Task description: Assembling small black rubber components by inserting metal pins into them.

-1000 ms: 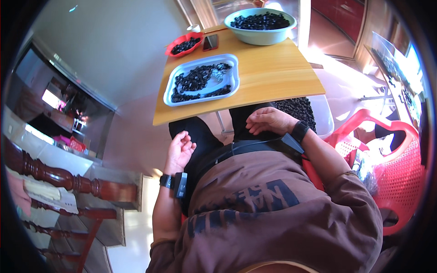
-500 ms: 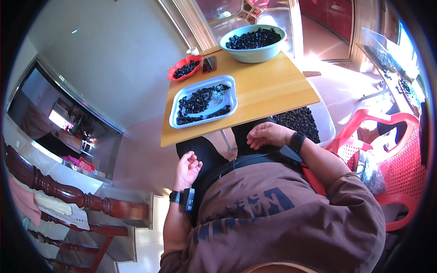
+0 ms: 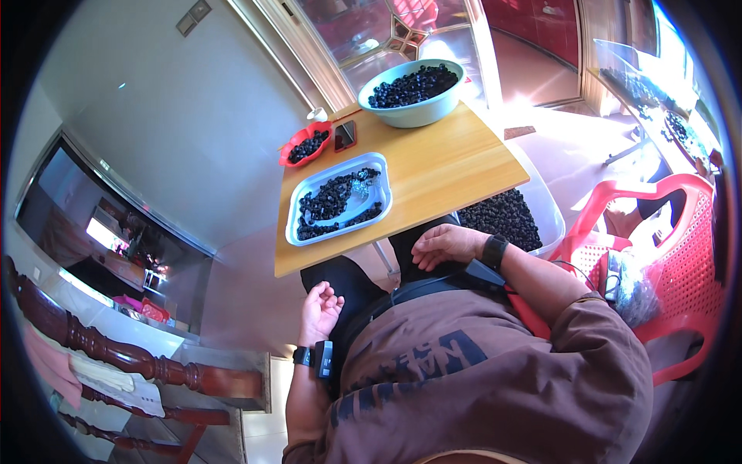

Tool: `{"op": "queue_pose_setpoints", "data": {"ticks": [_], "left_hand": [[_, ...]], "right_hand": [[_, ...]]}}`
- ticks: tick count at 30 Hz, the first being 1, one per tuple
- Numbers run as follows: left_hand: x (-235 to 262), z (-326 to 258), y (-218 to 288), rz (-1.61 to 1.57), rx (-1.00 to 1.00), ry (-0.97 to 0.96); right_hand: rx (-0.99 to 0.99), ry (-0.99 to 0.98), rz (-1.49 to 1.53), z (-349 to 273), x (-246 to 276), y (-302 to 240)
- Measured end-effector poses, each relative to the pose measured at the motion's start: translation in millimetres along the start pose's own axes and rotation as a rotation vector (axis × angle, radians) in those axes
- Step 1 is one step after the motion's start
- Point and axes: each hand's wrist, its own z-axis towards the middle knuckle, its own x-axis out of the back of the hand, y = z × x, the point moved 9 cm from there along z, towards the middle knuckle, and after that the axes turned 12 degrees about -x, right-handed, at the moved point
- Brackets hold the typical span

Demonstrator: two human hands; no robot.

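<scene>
My left hand (image 3: 321, 311) rests palm up by my left thigh, its fingers loosely curled and nothing in it. Over my right thigh lies my right hand (image 3: 446, 244), fingers relaxed and a little bent, also without anything visible in it. Neither touches the wooden table (image 3: 440, 174) just beyond. On its near left part sits a white rectangular tray (image 3: 357, 223) holding small dark pieces (image 3: 325, 203) and a silvery patch. Behind that are a red scalloped dish (image 3: 285, 152) of dark round pieces and a phone (image 3: 345, 136). A pale green basin (image 3: 413, 116) full of glossy dark round pieces stands at the far end.
Under the table's right side, a white tub (image 3: 550, 224) holds many dark pieces. A red plastic chair (image 3: 680, 267) with a plastic bag (image 3: 635, 290) stands at my right. Wooden stair railings (image 3: 147, 357) are at left. A small white cup (image 3: 317, 114) is behind the dish.
The view has shifted, so the table and its things appear lower and slightly left. Both hands keep nearly the same pose over my lap.
</scene>
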Motion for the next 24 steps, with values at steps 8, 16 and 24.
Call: {"op": "queue_pose_setpoints", "data": {"ticks": [8, 16, 24], "left_hand": [[-0.3, 0.2, -0.3, 0.011, -0.002, 0.01], [-0.4, 0.5, 1.3, 0.019, -0.014, -0.001], [0.4, -0.6, 0.8, 0.018, -0.012, 0.004]], "right_hand": [[-0.008, 0.013, -0.009, -3.0, -1.4, -1.0], [-0.009, -0.009, 0.0, 1.1, 0.3, 1.2], [-0.019, -0.006, 0.0, 1.7, -0.2, 2.5]]}}
